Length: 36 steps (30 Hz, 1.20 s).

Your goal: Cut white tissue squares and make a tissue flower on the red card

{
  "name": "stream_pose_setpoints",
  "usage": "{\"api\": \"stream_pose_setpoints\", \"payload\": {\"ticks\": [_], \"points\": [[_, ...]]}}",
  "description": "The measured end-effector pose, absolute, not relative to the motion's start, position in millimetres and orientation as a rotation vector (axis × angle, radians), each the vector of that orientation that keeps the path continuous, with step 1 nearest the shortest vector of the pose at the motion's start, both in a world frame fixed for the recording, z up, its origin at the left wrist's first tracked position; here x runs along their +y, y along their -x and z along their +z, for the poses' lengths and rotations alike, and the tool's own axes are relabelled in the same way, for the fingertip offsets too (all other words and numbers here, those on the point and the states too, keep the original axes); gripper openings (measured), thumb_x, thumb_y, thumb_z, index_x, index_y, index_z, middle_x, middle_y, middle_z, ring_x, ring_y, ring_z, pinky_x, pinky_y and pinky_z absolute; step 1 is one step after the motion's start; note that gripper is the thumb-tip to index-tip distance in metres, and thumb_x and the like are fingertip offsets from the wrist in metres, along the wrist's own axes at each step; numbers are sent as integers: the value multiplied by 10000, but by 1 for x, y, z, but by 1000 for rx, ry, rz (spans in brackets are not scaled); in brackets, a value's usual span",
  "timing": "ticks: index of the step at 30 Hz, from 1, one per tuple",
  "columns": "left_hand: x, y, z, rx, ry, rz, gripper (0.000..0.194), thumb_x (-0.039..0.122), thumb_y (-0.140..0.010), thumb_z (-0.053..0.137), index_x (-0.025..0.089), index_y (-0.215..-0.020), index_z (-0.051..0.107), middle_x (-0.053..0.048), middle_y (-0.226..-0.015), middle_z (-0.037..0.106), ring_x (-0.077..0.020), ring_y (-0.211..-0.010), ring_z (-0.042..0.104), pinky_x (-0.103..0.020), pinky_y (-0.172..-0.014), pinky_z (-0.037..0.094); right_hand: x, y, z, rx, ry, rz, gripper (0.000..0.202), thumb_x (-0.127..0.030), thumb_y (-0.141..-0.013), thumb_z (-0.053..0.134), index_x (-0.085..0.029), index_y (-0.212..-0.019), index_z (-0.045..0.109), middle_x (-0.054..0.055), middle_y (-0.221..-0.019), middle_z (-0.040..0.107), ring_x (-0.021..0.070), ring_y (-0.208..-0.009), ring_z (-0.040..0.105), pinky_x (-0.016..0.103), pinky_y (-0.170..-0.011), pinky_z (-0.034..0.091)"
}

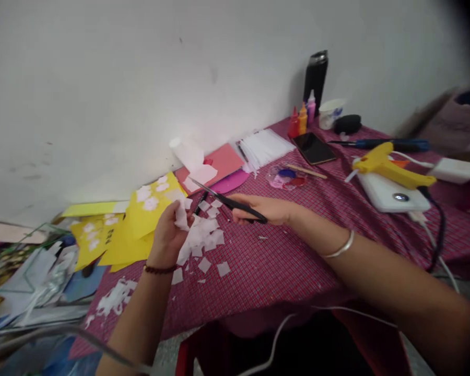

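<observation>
In my left hand point(168, 235) is a small piece of pale pink paper point(181, 215), pinched between thumb and fingers. My right hand point(260, 209) grips a pair of scissors point(223, 199) by the black handles; the blades point up and left, a little above and to the right of the paper, seemingly apart from it. Cut squares of pale paper point(203, 232) lie on the cloth beneath and between my hands. A black pen point(200, 202) lies just behind them. Yellow sheets with pale paper flowers point(151, 202) are left of my left hand.
A yellow glue gun point(394, 167) rests on a white box point(391, 196) at right, with cables around it. Further back are a phone point(314, 148), small paint bottles point(302, 119) and a dark flask point(316, 78). White scraps point(115, 297) lie near the left edge.
</observation>
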State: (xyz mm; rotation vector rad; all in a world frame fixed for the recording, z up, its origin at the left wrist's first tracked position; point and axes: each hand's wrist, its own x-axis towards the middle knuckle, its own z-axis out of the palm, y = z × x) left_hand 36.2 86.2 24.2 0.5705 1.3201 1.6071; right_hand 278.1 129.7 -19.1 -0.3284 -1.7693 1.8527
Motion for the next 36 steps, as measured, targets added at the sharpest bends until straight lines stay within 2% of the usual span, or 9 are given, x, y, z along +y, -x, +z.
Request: {"api": "stream_pose_setpoints", "payload": {"ticks": [4,8,11,14,20,23,30,36], "points": [[76,-20,26,1245,-681,1542,127,220,-698,691,158,-659,587,17,-565,567,-99,-498,517,-209,-497,443,119,-269,-20,-2009,306,1823,734,-564,-885,660,-66,-1394,481,65,-1010,557,128,-857,497,248,-727,460],[70,-6,19,1269,-988,1412,180,298,-626,713,164,-581,602,3,-537,549,-112,-496,492,-227,-494,419,111,-264,-20,-2030,276,1892,743,-594,-861,676,-96,-1382,496,79,-1090,552,135,-927,507,240,-778,480],[69,2,11,1371,-1136,1328,149,299,-613,715,168,-594,646,-8,-544,567,-125,-506,486,-230,-490,374,108,-263,-22,-1941,273,1995,762,-620,-846,679,-97,-1365,484,43,-1007,524,107,-852,502,227,-751,477],[69,8,1,1397,-1252,1276,151,320,-679,706,179,-636,674,-7,-595,592,-138,-556,500,-238,-530,369,109,-261,-26,-1865,276,2056,740,-614,-834,698,-102,-1330,496,22,-951,506,94,-811,499,219,-722,470],[73,10,-17,1471,-1441,1272,180,303,-793,640,192,-653,666,14,-630,572,-142,-616,462,-256,-586,353,112,-258,-37,-1824,396,2110,727,-535,-852,722,-140,-1402,457,36,-1027,517,90,-836,499,213,-738,483],[75,7,-19,1483,-1410,1294,183,303,-787,631,189,-645,656,15,-611,561,-144,-607,455,-265,-583,348,112,-257,-39,-1813,409,2131,743,-524,-849,729,-131,-1414,450,42,-1046,519,92,-856,512,215,-750,493],[75,7,-23,1496,-1423,1290,199,316,-752,643,183,-607,618,11,-588,542,-143,-589,449,-272,-568,350,108,-256,-36,-1745,456,2171,716,-517,-846,734,-113,-1377,475,14,-941,543,71,-774,530,190,-684,499],[77,1,-21,1378,-1238,1337,193,303,-719,690,186,-597,599,1,-592,561,-135,-553,490,-253,-526,404,103,-256,-33,-1732,492,2120,637,-554,-840,722,-140,-1284,528,-30,-804,535,49,-610,516,179,-549,479]]}}
